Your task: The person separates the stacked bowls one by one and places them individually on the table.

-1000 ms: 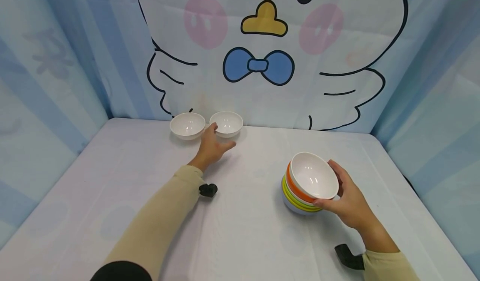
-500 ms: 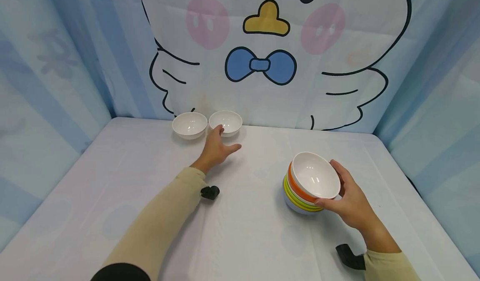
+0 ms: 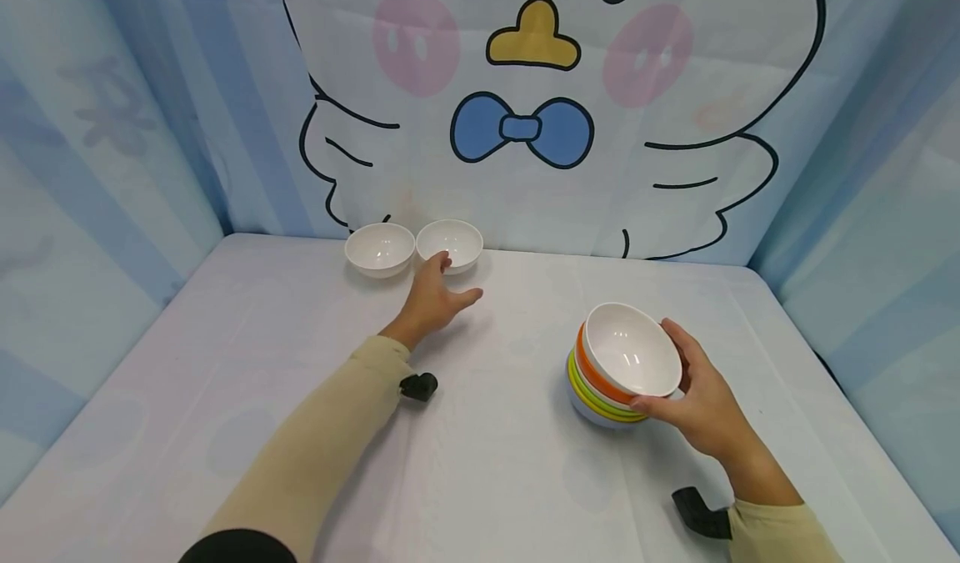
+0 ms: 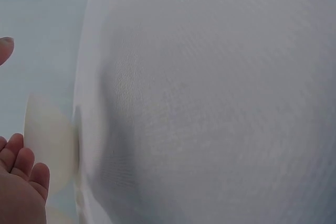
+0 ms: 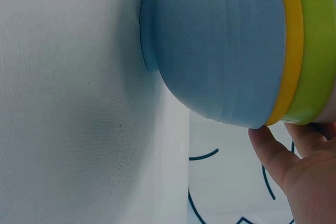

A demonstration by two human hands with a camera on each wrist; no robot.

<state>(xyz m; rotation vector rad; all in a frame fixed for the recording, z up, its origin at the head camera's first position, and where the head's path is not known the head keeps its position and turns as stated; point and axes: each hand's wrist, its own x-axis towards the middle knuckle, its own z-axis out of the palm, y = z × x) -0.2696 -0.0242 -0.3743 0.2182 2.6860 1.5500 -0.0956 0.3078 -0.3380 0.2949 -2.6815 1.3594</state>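
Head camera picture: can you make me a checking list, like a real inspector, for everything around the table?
Surface: table, covered in white cloth.
Job's things: stack of bowls, white on top, blue at the bottom; left white bowl and right white bowl, side by side near the back edge.
Clutter: nothing seen.
Left hand: fingers at the right white bowl's near side; touching, can't tell.
Right hand: holding the stack.
Cables: nothing seen.
Surroundings: cartoon backdrop, blue-and-white side curtains.
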